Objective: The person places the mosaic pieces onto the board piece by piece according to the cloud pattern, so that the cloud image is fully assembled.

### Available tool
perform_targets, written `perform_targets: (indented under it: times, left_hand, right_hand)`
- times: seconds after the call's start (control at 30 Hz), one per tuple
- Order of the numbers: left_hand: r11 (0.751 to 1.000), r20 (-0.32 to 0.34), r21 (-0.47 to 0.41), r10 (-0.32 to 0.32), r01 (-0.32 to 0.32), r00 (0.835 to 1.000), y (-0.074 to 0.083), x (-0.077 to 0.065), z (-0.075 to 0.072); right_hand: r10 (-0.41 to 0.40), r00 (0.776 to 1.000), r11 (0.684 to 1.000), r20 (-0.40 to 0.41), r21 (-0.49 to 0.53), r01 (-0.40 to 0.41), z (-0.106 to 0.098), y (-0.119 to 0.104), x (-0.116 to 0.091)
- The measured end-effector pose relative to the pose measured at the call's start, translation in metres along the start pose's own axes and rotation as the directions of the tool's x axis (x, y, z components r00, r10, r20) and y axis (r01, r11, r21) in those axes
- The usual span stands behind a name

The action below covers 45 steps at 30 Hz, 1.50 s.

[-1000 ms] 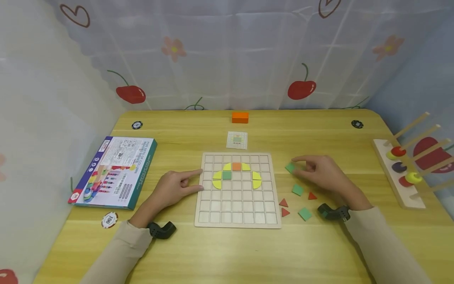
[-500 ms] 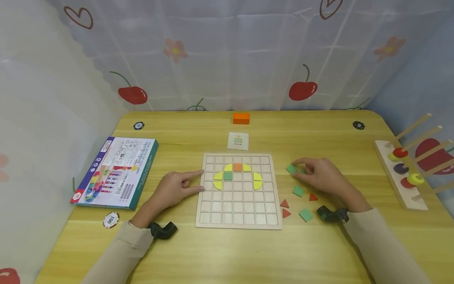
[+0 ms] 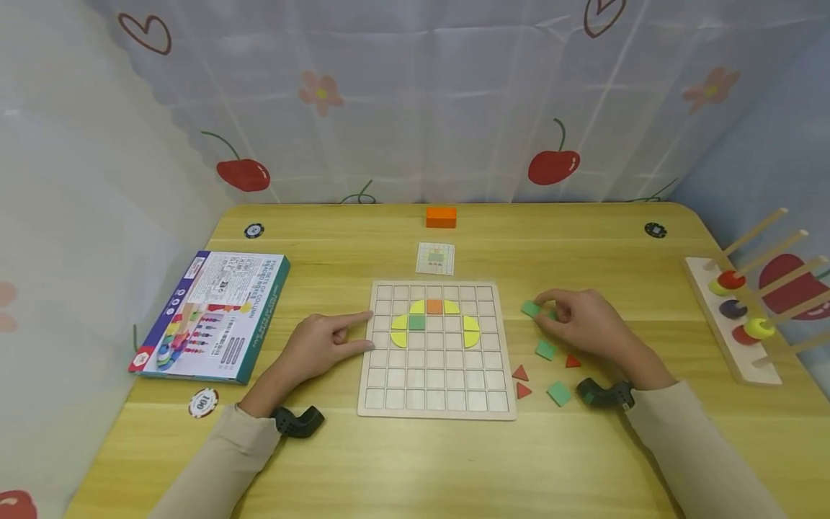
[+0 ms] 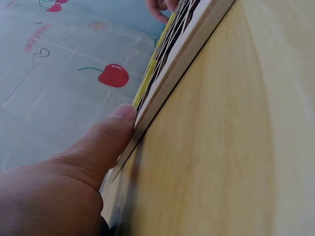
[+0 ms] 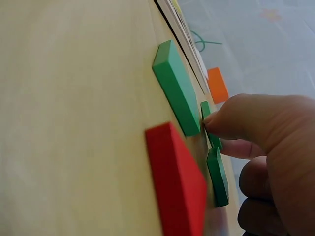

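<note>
The right hand (image 3: 586,323) now pinches a green tile (image 3: 530,308), seemingly securing it. The left hand (image 3: 320,347), index extended, touches the board (image 3: 455,378).

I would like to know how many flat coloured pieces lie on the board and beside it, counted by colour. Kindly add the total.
Yellow quarter circles: 6, all on the board
Orange square: 1, on the board
Green squares: 5, one on the board, four beside it
Red triangles: 3, all beside the board
Total: 15
</note>
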<state>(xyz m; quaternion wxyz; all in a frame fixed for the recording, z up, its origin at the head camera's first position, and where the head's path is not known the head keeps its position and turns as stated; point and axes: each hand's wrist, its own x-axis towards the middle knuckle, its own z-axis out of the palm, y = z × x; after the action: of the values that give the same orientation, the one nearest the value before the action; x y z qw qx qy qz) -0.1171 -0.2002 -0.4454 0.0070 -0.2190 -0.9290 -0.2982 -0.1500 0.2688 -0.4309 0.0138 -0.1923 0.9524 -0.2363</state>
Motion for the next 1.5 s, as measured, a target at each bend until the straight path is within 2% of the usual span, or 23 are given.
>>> perform_targets:
  times: [0.23,0.5,0.7,1.07,1.2,1.33,1.5]
  left_hand:
    - [1.0,0.006,-0.003,-0.001,0.001,1.0,0.0,0.0,0.002]
    - [1.0,0.0,0.006,-0.004,0.004,1.0,0.0,-0.001,0.001]
    - [1.0,0.004,0.011,-0.004,0.004,1.0,0.0,0.0,0.0]
    - [1.0,0.01,0.007,-0.014,0.014,1.0,0.0,-0.001,-0.001]
    - [1.0,0.006,0.005,-0.007,0.007,1.0,0.0,-0.001,-0.001]
    - [1.0,0.005,0.002,-0.001,0.001,1.0,-0.001,-0.001,0.0]
    - [1.0,0.01,0.005,0.002,-0.002,1.0,-0.002,-0.001,0.001]
  right_hand:
    - [-0.004,1.0,0.999,-0.011,0.043,0.004,-0.002,-0.012,-0.003]
    - [-0.055,0.998,0.992,0.01,0.116,0.053,0.001,-0.044,0.009]
    - [-0.136,0.99,0.985,0.023,0.112,0.132,0.01,-0.064,0.022]
    - [-0.221,0.968,0.97,0.119,0.131,0.206,0.032,-0.091,0.035]
    - [-0.257,0.958,0.962,0.128,0.126,0.241,0.038,-0.102,0.043]
    - [-0.28,0.951,0.958,0.129,0.098,0.269,0.043,-0.11,0.05]
    - [-0.283,0.944,0.959,0.169,0.054,0.278,0.049,-0.113,0.054]
